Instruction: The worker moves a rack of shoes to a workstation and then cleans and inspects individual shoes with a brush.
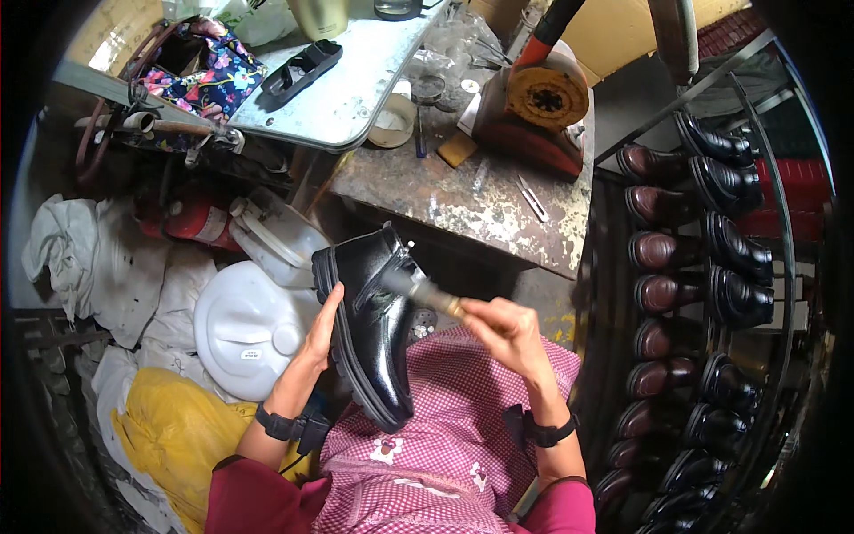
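Note:
A shiny black ankle boot [376, 343] is held up over my lap, its toe pointing down and its chunky sole turned to the left. My left hand [322, 334] grips it along the sole; part of that grip is hidden behind the boot. In my right hand [509, 331] is a brush [429, 292], pinched by its handle. The brush's head is blurred and meets the boot's upper near the ankle, where the leather looks wrinkled. A pink checked apron [463, 409] covers my lap below.
Ahead stands a worn bench [445, 196] with a red machine [534, 133], tweezers [534, 198] and a yellowish block [456, 149]. At right, a rack [756, 107] carries several brown and black shoes. A white lidded bucket [240, 307] and yellow sack [169, 427] sit left.

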Tool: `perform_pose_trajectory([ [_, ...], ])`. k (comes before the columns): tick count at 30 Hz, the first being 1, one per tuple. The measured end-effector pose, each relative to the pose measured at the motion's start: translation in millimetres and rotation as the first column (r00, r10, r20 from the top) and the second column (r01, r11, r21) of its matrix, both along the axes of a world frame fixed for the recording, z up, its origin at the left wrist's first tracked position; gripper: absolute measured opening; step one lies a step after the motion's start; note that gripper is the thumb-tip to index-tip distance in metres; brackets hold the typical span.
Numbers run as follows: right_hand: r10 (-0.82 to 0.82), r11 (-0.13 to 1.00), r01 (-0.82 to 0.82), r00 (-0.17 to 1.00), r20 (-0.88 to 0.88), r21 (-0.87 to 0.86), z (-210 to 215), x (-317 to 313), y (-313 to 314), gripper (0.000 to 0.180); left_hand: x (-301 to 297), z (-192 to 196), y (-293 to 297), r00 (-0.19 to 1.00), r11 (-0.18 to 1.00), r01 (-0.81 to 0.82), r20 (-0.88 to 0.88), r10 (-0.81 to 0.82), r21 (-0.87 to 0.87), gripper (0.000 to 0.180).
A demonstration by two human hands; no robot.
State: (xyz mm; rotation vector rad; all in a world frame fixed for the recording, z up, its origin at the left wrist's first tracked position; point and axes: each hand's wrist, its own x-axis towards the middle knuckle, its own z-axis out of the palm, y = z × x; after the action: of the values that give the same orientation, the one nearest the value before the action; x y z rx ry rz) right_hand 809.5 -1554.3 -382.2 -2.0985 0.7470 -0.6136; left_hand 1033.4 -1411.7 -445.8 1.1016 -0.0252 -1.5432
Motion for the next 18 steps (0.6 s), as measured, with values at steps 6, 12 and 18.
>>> perform_pose_trajectory([
  [6, 0.171, 0.97, -0.16, 0.984, -0.046, 0.183, 1, 2, -9, 0.019, 4, -4, -5, 0.998, 0.999, -0.02, -0.065, 0.022, 0.041, 0.059],
  [12, -0.132, 0.991, 0.131, 0.99, 0.039, 0.019, -32, 16, -40, 0.021, 13, -9, -7, 0.971, 0.994, -0.088, -0.219, 0.099, 0.059, 0.061],
  [18, -0.41, 0.912, 0.411, 0.911, 0.037, -0.007, -77, 53, -126, 0.035, 23, -21, 6, 0.83, 0.989, -0.151, -0.545, 0.119, -0.013, 0.055],
])
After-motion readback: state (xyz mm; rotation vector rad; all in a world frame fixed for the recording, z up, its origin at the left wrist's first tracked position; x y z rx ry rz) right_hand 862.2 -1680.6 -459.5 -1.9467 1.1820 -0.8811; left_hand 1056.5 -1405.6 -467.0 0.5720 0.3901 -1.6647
